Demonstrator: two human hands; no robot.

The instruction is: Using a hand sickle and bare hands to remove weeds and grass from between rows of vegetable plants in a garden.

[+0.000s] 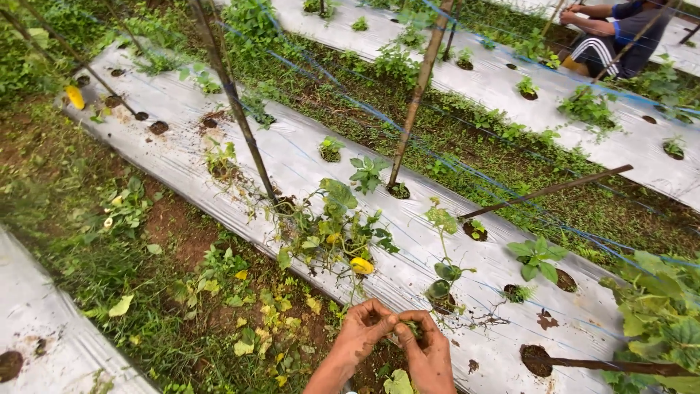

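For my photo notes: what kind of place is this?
Most likely an outdoor vegetable field: raised beds under silver plastic mulch with planting holes, slanted support stakes, and both hands pinching a vine stem.

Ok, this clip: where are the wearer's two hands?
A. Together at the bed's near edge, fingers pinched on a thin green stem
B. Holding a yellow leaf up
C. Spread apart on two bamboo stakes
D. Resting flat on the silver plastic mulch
A. The left hand and right hand meet, fingers closed around a thin green stem just below the vine plant.

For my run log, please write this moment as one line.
left hand: pinching vine stem | right hand: pinching same stem | place: silver mulch sheet edge
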